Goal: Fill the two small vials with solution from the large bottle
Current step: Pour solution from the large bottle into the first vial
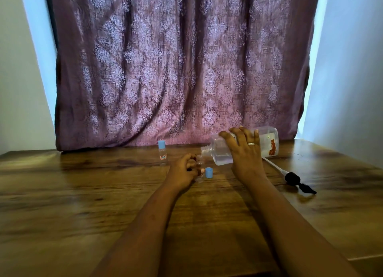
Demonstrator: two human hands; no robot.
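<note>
The right hand (245, 150) grasps the large bottle (267, 138) round its body and tips it almost level, its open neck just above the open vial (200, 161). The left hand (183, 169) curls round that vial, steadying it upright on the table (83, 193) below the bottle's mouth.

The bottle's mouth looks far wider than the vial's, so I judge a little more tilt could send solution over the rim, the fingers and the wood. A slippery vial could then tip.

The loose blue cap (209, 172) stands under the bottle's neck, touching or nearly touching the vial, where spill would wet it. The capped vial (162, 153) stands well left of the bottle, unopened. The pump head (292, 178) lies below the bottle's base, clear of the pour. A curtain (176, 69) hangs behind the bottle.
</note>
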